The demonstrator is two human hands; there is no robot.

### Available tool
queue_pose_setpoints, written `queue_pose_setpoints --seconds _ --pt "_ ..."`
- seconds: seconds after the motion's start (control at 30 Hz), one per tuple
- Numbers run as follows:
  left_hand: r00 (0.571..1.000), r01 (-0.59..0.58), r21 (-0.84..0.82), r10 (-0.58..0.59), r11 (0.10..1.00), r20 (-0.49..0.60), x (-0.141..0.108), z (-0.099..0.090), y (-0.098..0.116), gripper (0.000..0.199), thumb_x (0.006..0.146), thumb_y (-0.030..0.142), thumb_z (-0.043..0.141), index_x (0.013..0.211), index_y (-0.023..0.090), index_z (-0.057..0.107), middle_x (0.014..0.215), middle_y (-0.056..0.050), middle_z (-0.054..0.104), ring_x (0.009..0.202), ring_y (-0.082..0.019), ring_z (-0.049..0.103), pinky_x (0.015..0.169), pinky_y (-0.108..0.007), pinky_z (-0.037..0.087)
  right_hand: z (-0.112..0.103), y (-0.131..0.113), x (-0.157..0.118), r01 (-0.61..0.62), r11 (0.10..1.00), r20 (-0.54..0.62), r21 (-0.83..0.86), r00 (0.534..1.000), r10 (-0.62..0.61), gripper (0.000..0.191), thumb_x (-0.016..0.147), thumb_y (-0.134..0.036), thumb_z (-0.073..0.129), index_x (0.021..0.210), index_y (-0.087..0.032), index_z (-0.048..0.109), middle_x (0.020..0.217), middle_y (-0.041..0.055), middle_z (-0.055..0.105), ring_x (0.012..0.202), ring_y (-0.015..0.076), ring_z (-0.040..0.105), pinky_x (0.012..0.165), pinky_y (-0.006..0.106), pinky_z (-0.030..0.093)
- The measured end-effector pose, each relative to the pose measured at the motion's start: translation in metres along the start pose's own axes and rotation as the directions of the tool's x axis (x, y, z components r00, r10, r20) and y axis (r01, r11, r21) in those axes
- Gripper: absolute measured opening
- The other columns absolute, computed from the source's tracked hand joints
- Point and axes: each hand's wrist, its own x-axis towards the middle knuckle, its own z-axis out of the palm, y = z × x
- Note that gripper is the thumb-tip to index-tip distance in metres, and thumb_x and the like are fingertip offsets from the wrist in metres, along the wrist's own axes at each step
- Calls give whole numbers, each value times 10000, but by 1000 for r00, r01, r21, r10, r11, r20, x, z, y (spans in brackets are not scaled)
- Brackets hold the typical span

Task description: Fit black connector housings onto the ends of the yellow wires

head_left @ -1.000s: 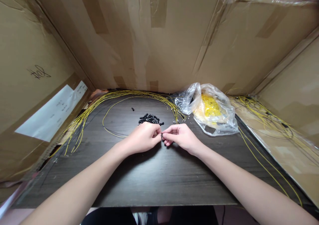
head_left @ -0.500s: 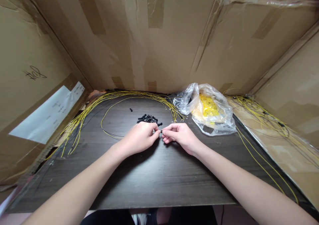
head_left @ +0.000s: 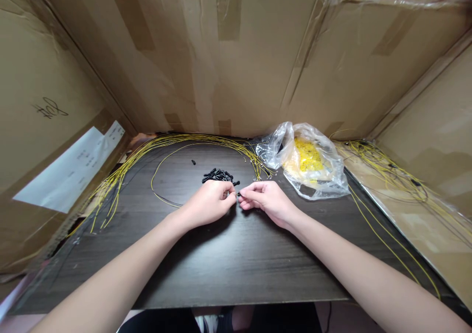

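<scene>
- Yellow bundle (head_left: 127,165) curving along the table's (head_left: 236,269) left and back.
- One wire (head_left: 152,176) loops in to my left hand (head_left: 210,201), thumb and finger pinched tight on it.
- Black pieces (head_left: 220,175) heaped just beyond that hand.
- Tiny black tip (head_left: 239,194) between my hands, nipped by my right hand's (head_left: 271,200) closed thumb and finger.
- Clear bag (head_left: 334,188), yellow inside, further right.

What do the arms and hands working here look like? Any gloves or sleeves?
They're a person's: the left hand and right hand are ungloved. Left forearm and right forearm are bare, with no sleeves, watch or bracelet visible.
</scene>
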Motion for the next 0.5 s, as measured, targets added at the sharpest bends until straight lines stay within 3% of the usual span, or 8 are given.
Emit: queue_pose_setpoints --seconds 0.5 --pt "994 112 -293 -106 950 37 8 3 -9 267 799 319 515 740 132 696 676 -13 658 629 -149 533 618 -249 390 0 1 0 2 998 6 57 1000 -2 243 677 -279 824 755 -86 698 785 123 725 623 136 674 655 265 569"
